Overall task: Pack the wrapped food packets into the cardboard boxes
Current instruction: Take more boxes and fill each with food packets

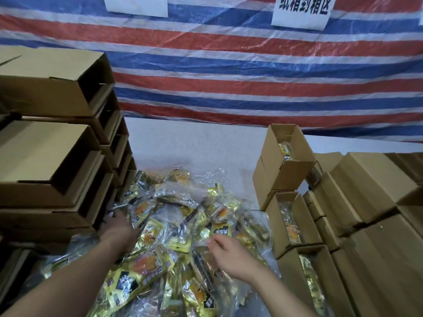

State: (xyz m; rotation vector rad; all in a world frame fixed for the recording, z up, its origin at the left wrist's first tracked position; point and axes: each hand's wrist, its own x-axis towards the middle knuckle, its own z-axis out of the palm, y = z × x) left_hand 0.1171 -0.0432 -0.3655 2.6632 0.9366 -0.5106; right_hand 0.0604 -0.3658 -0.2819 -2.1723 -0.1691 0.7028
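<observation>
Head view: the packets (174,227) lie heaped in the middle, between the empty boxes (52,161) stacked left and the part-filled open boxes (288,220) right. The right hand (229,255) is nearer those boxes, fingers loosely curled over the heap, grip uncertain. The left hand (119,227) rests on packets, fingers hidden.

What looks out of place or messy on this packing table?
Mostly the heap of gold packets: loose and jumbled across the white table, some still in clear bags. One open box sits tilted on another box. Both hands, left hand and right hand, reach into the heap.
</observation>
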